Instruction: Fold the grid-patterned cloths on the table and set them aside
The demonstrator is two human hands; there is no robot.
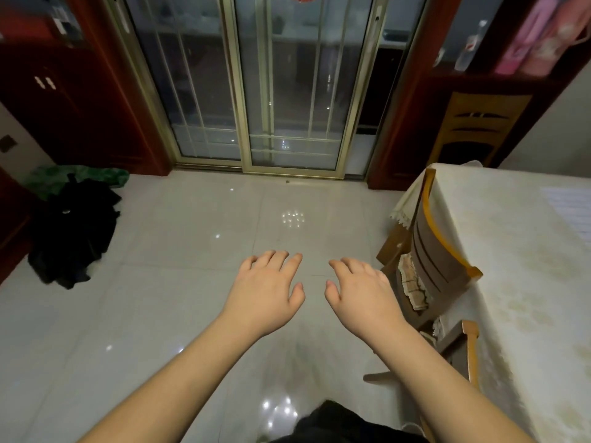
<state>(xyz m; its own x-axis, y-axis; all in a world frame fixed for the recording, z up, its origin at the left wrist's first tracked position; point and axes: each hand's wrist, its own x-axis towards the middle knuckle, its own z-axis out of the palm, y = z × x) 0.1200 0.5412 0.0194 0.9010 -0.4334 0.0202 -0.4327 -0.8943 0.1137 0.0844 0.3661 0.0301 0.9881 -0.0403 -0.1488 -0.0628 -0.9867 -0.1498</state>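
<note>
My left hand (268, 289) and my right hand (361, 292) are stretched out side by side over the tiled floor, palms down, fingers relaxed, holding nothing. To the right stands the table (518, 251) under a cream tablecloth. A pale cloth with faint lines (572, 212) lies at its far right edge, cut off by the frame; its pattern is too faint to tell. Both hands are well left of the table.
A wooden chair (435, 263) with a cushion is pushed against the table's left side; a second chair's back (470, 353) shows nearer me. A dark heap of clothing (73, 238) and a green bag (80, 177) lie on the floor at left. Sliding glass doors (262, 91) are ahead.
</note>
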